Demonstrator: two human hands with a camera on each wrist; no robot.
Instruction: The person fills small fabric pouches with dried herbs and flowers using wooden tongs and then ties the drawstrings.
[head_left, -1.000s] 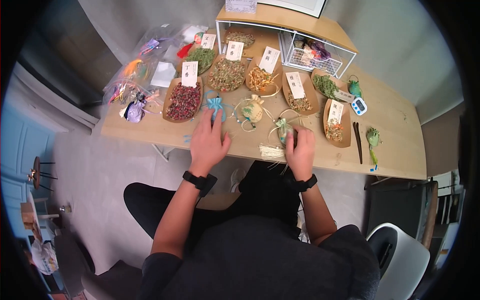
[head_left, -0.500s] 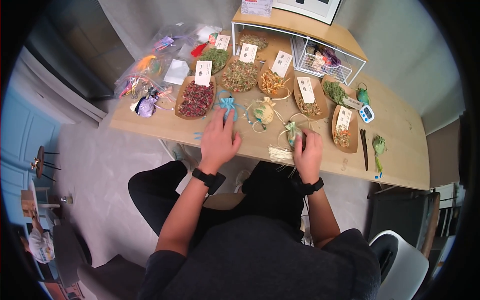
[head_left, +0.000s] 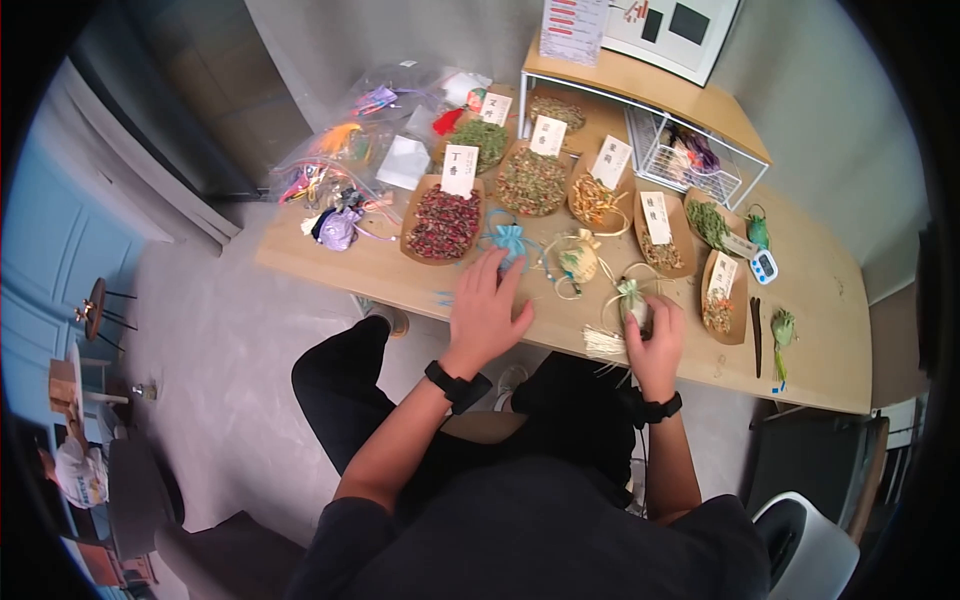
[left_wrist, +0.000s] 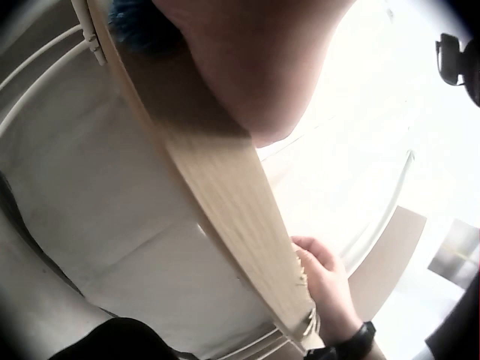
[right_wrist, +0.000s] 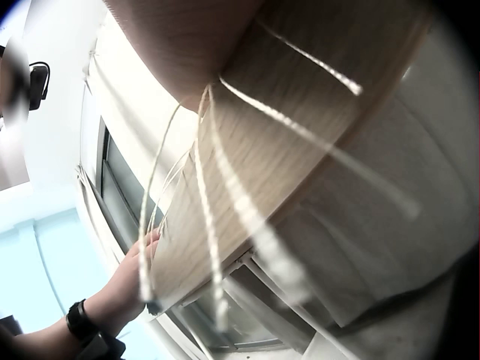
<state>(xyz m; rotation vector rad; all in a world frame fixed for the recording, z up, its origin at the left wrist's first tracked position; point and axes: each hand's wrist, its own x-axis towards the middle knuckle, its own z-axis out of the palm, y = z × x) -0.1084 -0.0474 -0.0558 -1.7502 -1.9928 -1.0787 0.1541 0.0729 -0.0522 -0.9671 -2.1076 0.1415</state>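
In the head view, my left hand (head_left: 487, 308) lies with its fingers stretched forward, fingertips at the lower side of a light blue drawstring pouch (head_left: 510, 243). To the right, my right hand (head_left: 657, 340) has its thumb and curled fingers about a pale green pouch (head_left: 630, 296), partly covering it. A cream tassel (head_left: 604, 343) hangs from that pouch toward the table edge; its strands (right_wrist: 240, 195) dangle below the hand in the right wrist view. Between the hands sits a cream-yellow drawstring pouch (head_left: 578, 262) with cords.
Paper trays of dried flowers and herbs with name cards, among them red buds (head_left: 445, 222), line the table (head_left: 540, 320). At the right lie a timer (head_left: 763, 266), dark tweezers (head_left: 756, 337) and a green sachet (head_left: 783, 330). Left are a purple pouch (head_left: 338, 230) and plastic bags.
The head view has swung, so the table and hands appear farther right and lower. Both hands stay at the same pouches. Another person has come into view at the far left.
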